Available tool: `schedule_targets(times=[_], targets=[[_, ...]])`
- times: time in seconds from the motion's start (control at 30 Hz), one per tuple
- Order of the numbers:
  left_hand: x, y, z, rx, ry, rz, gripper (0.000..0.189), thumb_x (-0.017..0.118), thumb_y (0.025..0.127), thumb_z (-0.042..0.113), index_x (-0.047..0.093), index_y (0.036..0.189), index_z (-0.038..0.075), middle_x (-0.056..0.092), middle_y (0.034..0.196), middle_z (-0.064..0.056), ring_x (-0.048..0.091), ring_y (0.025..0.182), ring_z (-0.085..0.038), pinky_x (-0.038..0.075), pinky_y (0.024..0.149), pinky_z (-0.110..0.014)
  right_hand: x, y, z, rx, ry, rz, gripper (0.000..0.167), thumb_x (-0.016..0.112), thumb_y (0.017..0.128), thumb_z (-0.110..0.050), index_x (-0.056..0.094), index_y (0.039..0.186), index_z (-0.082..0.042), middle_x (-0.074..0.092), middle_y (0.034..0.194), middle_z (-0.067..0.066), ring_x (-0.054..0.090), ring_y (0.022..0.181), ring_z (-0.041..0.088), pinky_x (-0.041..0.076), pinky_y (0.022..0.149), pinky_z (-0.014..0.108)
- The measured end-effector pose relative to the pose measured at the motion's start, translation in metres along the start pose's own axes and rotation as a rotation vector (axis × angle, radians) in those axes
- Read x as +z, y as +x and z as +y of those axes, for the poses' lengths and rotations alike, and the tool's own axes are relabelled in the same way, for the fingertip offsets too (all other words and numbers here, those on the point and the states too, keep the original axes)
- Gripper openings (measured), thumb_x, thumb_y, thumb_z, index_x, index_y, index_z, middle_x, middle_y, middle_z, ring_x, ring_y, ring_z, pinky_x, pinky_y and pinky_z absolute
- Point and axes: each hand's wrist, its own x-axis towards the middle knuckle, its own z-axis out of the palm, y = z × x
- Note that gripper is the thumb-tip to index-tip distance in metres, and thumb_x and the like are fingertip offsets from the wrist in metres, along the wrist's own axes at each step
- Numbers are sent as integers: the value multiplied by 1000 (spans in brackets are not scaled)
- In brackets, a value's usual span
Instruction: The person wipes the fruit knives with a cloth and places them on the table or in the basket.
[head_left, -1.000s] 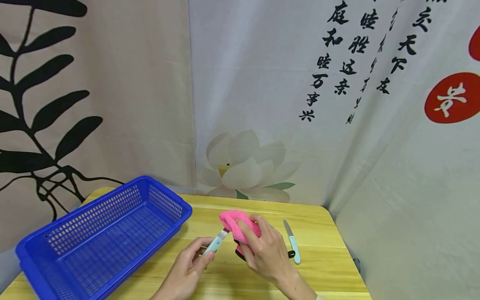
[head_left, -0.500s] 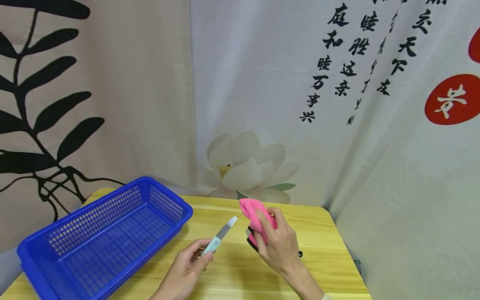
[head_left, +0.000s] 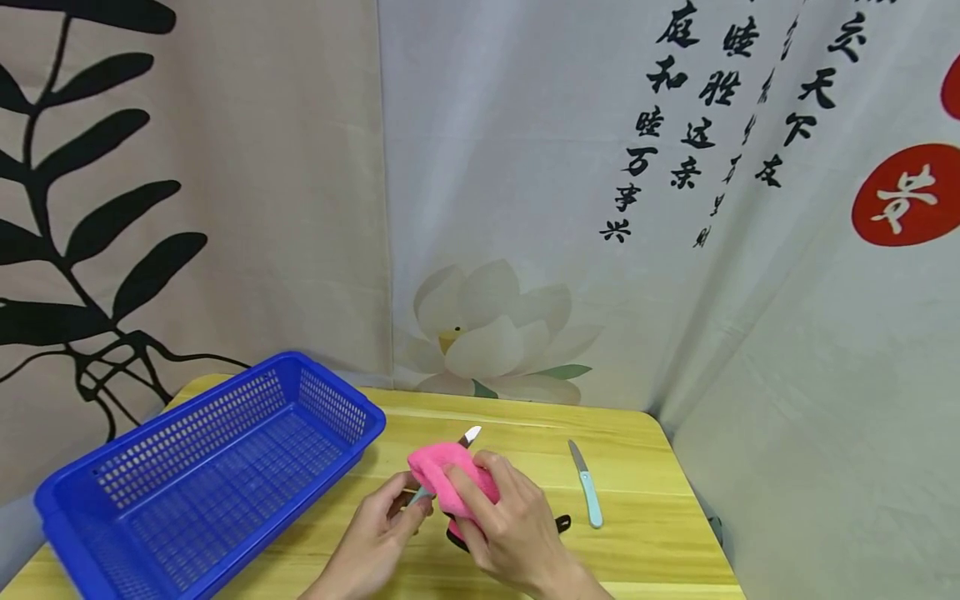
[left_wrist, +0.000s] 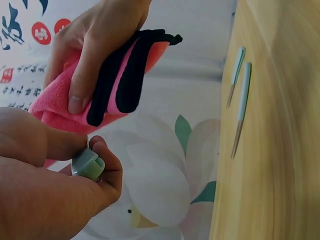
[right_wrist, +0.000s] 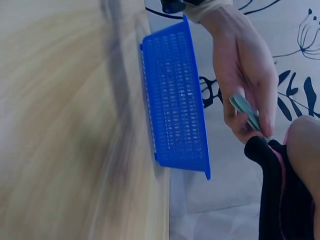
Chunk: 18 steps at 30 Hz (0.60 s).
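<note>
Two hands are close together over the middle of the bench (head_left: 645, 467). The left hand (head_left: 371, 529) pinches a knife (head_left: 422, 495) by its pale blue-green handle, thumb on one side and fingers curled on the other, the blade slanting up and away from the person. The right hand (head_left: 510, 525) grips a folded pink cloth (head_left: 441, 471) edged in black, its fingers bent over the folds. The cloth covers the middle of the knife; only the bright tip sticks out beyond it, and a short stretch of handle shows beside the left fingers. So the knife is up in the air between the two hands, clear of the bench. A small black loop (head_left: 563, 523) pokes out just to the right of the right hand.

On the right of the bench lies a loose knife (head_left: 589, 492), pale-handled too, blade pointing away. The left wrist view shows two resting near each other, a larger-looking knife (left_wrist: 243, 100) and a smaller-looking knife (left_wrist: 236, 72); which of them I see from the head view, I cannot tell.

A blue mesh basket (head_left: 191, 450) stands aslant at the left. Behind everything hangs a pale curtain (head_left: 525, 125) printed with a white lotus (head_left: 487, 333), dark leaves (head_left: 108, 233) and black characters (head_left: 638, 162).
</note>
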Motion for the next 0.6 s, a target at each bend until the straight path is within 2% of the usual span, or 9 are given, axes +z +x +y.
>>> schedule_targets(times=[0.1,0.2,0.33,0.47,0.6], targets=[[2,-1,2,10,10,3,33,63,117,17,66,147,5,71,123,-11,67,105,-6,60,91,-22,0,1,-3,-6,17,-29,35,56,112,-31,74,137,-15,68,121,12,68,92,19,63,76,25],[3,-1,2,22,19,1,35,62,117,17,64,150,5,69,120,-10,65,102,-6,59,87,-23,0,2,-4,-8,16,-41,36,65,105,-27,74,137,-15,68,121,12,67,91,19,63,76,26],[3,-2,3,18,21,-4,35,62,117,18,64,149,5,68,118,-10,64,101,-7,58,86,-23,-1,2,-3,-7,2,-60,46,73,93,-24,74,138,-15,67,122,12,67,91,18,62,76,26],[2,-2,2,20,22,-11,30,61,118,17,65,144,5,68,119,-12,64,101,-7,58,87,-23,-2,0,-2,7,-19,-88,52,77,88,-24,73,138,-16,68,123,12,67,91,18,63,77,26],[0,-2,0,31,8,-20,28,59,117,11,64,143,0,68,121,-15,65,103,-6,59,89,-22,-4,-1,1,21,-46,-92,62,88,81,-23,72,140,-17,69,124,12,69,93,19,64,77,28]])
